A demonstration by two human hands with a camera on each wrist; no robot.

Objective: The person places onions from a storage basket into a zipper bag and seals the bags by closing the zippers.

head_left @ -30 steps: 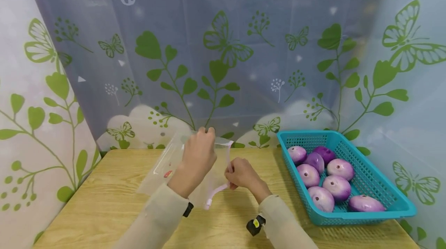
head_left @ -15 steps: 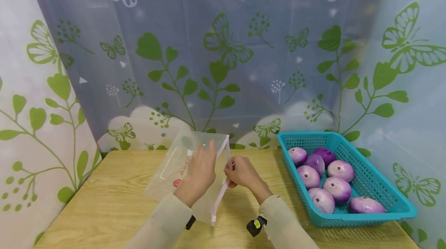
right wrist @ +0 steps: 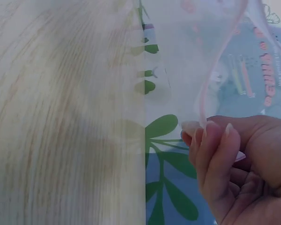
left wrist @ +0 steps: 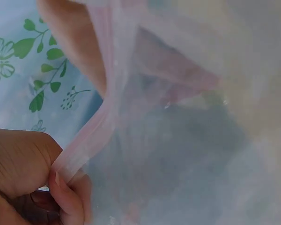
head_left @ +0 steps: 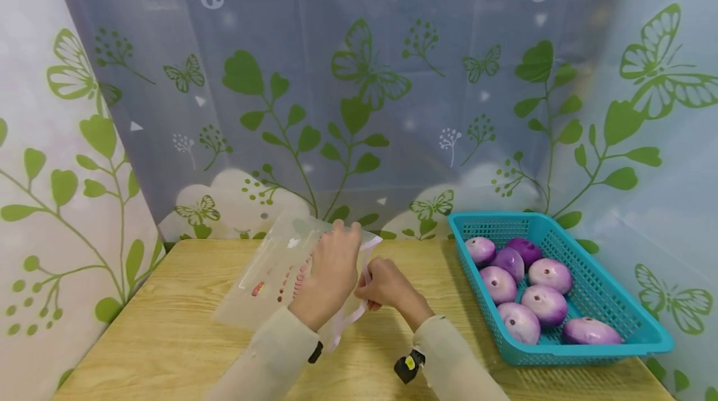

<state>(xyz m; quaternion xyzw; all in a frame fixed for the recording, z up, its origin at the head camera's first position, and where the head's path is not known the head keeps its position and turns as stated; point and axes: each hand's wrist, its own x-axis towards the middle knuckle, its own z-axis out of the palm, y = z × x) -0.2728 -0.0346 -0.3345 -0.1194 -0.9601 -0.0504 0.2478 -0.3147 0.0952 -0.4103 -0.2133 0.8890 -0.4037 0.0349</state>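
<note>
A translucent zip bag [head_left: 244, 298] with red and pink printing is held up over the table, tilted, its pink zip strip [head_left: 368, 264] towards the right. My left hand [head_left: 331, 270] has its back to the head camera. In the left wrist view that left hand [left wrist: 23, 161] pinches the strip between thumb and fingers. My right hand [head_left: 389, 282] pinches the strip too, lower and further right. The right wrist view shows this right hand [right wrist: 253, 164] with curled fingers and thumb on the bag's edge. Between both hands the bag's mouth stands partly apart.
A turquoise perforated basket [head_left: 634, 345] stands on the right of the wooden table [head_left: 162, 326]. In it lie several purple onions [head_left: 541, 304]. Behind the table hangs a sheet [head_left: 314, 77] printed with leaves and butterflies, with similar sheets at the sides.
Half a second ago my left fingers were raised and blurred over the bag; now they hold its edge, slightly further right. The bag has tilted and its strip bends. My right hand has hardly moved.
</note>
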